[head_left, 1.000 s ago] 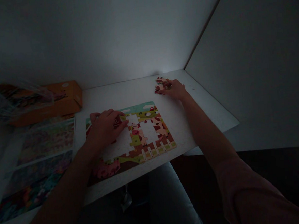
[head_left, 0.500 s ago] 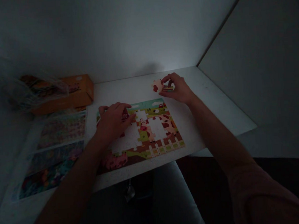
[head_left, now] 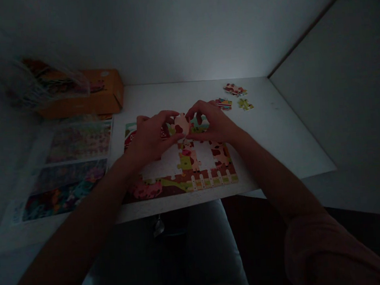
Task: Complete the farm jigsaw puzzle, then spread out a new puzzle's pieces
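The head view is looking down on a white table (head_left: pixel 283 127), where both hands are meeting above a farm-scene jigsaw puzzle (head_left: pixel 208 179). The left hand (head_left: pixel 149 139) and the right hand (head_left: pixel 210 121) are curling closed, their fingertips pinching a cow-patterned jigsaw piece (head_left: pixel 181 124) between them. The piece is hanging in the air over the upper middle of the puzzle, and I cannot tell whether it is touching anything below.

The hands are standing in the way of the puzzle's top edge, and the left hand is partly covering a dark red piece (head_left: pixel 165 131). White gaps (head_left: pixel 162 168) are showing among the fitted pieces, while a picket fence is running along the lower edge.

Three small clusters of loose pieces (head_left: pixel 235 89) are lying beyond the right hand, near the table's far edge. To the left, two printed picture sheets (head_left: pixel 79 141) are lying flat, and an orange box (head_left: pixel 104 90) is sitting behind them, with a clear plastic bag (head_left: pixel 47 83) blurred beside it. A pink sleeve (head_left: pixel 334 254) is covering the right upper arm.
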`<state>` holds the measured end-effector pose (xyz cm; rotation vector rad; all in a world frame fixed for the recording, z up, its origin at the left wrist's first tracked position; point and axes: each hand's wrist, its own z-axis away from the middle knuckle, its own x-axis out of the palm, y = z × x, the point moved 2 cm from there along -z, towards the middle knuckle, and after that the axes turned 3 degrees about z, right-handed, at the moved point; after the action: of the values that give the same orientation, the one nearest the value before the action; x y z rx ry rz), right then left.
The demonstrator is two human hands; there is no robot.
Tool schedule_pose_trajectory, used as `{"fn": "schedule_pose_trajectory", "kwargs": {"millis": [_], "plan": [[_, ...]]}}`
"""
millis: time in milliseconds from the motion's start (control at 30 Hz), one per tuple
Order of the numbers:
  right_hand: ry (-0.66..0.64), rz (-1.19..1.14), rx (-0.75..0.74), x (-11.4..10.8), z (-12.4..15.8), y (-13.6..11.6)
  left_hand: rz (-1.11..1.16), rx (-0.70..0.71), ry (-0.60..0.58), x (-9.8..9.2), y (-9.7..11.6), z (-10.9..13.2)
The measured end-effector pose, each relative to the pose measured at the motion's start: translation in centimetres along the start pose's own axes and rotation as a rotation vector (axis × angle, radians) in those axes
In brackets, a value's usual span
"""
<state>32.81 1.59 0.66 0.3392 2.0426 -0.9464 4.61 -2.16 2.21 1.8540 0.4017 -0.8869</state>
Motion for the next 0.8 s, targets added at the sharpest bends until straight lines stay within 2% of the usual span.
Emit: {"fn": "schedule_pose_trajectory", "kwargs": {"millis": [167,267,433,600,800], "plan": [[-0.019,-0.039,0.064,-0.3,0.1,-0.2,0.312,-0.083,0.007,0.4,-1.2,-0.3],[0.010,-0.091,0.055,-0.3,0.2,-0.1,0.325,-0.098,0.024,0.4,-1.3,-0.3],[-0.008,-0.065,-0.068,-0.3,0.3,-0.1,0.323,-0.101,0.002,0.2,-0.9,-0.3],[-0.059,-0.067,0.039,-0.3,0.4,-0.3,0.389,-0.116,-0.014,0.3,-0.8,-0.1],[-0.075,-0.028,0.022,-0.4,0.3,-0.5,0.395,-0.135,0.003,0.9,-1.2,-0.2]]}}
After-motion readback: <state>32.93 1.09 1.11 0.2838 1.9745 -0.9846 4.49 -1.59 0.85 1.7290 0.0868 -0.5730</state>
